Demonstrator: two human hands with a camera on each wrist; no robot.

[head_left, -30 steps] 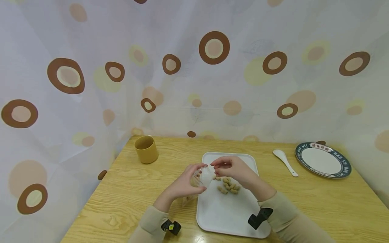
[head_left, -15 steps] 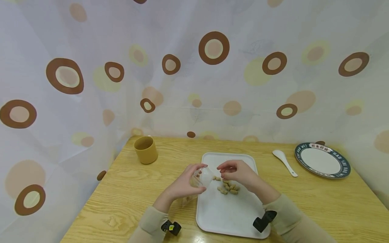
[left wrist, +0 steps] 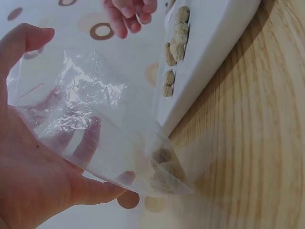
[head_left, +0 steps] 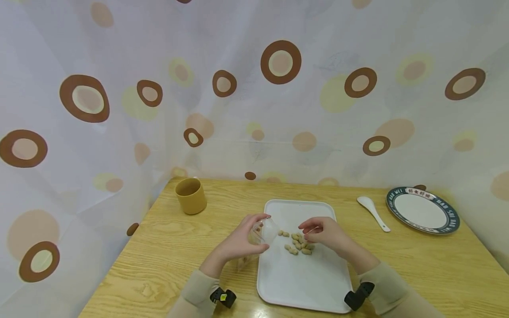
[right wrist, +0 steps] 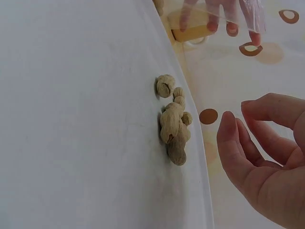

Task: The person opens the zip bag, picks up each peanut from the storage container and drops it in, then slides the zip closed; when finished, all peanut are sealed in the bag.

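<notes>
My left hand (head_left: 240, 240) holds a clear plastic bag (left wrist: 95, 90) over the left edge of the white tray (head_left: 302, 282), its mouth spread between thumb and fingers. Several peanuts (left wrist: 166, 172) lie in the bag's lower corner. Above the tray, my right hand (head_left: 328, 235) hovers to the right of the bag, fingers loosely bent. Its thumb and fingertips stand apart in the right wrist view, with nothing between them. Unshelled peanuts (head_left: 293, 250) form a small pile on the tray beside that hand, and a few lie nearer the bag.
A mustard-yellow cup (head_left: 191, 197) stands at the back left of the wooden table (head_left: 159, 256). Toward the back right are a white spoon (head_left: 373, 213) and a dark-rimmed plate (head_left: 421, 211). A patterned curtain (head_left: 254, 88) hangs behind the table.
My right hand has drawn away from the bag's mouth, moving right and nearer me to the peanut pile. The left hand keeps its hold on the bag, almost still.
</notes>
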